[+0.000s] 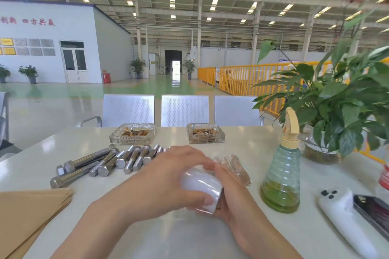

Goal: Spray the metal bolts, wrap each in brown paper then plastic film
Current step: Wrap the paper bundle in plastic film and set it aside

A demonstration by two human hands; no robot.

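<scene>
Where my forearms come in from the bottom edge, my two hands meet over the white bench (189, 237) around a roll of plastic film (202, 185). My left hand (168, 176) curls over the top of the roll, thumb pressed on its near end, while my right hand (226, 191) cups it from below and the right side, fingers bent round it. Loose clear film blurs at the far side of the roll, so I cannot tell exactly where its edge runs.

At the near left corner lies a stack of brown paper sheets (31, 212). At the near right sits a white controller-like device (341, 212) beside a dark phone (372, 210).

Just beyond my right hand, a wrapped bolt (240, 169) lies on the bench, brown paper showing through film. To its right stands a clear spray bottle (282, 176) with green liquid in the bottom and a tan trigger head.

Left of my hands, the bare metal bolts (101, 162) lie in a loose group, some overlapping, the longest ones nearest the bench's left edge.

Farther back sit two glass ashtrays (132, 133) holding cigarette butts, well apart from each other. A leafy potted plant (336, 99) stands at the far right. Behind the bench is a row of perforated metal seats (185, 110), then the green factory floor and yellow railings (242, 78).
</scene>
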